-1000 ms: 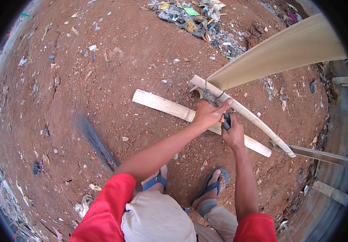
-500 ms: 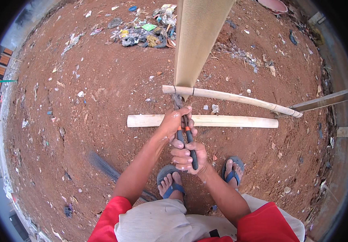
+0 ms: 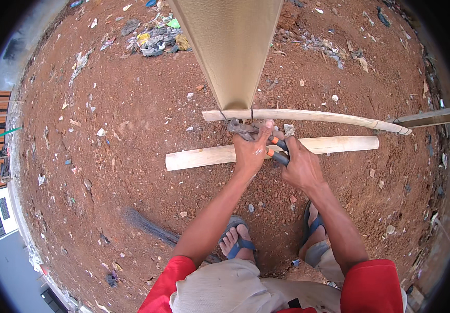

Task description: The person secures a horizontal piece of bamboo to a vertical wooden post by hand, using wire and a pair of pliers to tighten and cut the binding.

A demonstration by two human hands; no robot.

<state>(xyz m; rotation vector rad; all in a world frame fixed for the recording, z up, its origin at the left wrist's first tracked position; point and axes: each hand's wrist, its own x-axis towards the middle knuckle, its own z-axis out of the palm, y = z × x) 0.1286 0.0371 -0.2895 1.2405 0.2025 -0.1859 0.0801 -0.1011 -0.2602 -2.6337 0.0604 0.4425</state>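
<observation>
My right hand is wrapped round the black-and-orange handles of a pair of pliers. Closer to the jaws, my left hand grips the same tool, its thumb stretched up along it. The metal jaws are at a dark wire tie at the foot of a tall beige post; whether they bite the wire I cannot tell. A thin bamboo strip lies across the post's foot, bound there by wire on both sides. Behind my hands, a wider bamboo piece crosses the ground.
A bundle of dark wire lies left of my sandalled feet. Plastic litter is heaped on the reddish soil beyond. At the right, a wooden plank meets the bamboo strip's end.
The pliers have turned from nearly upright to slanting, their handles swinging right and away from me. My right hand went with them, up and right. The view has shifted slightly.
</observation>
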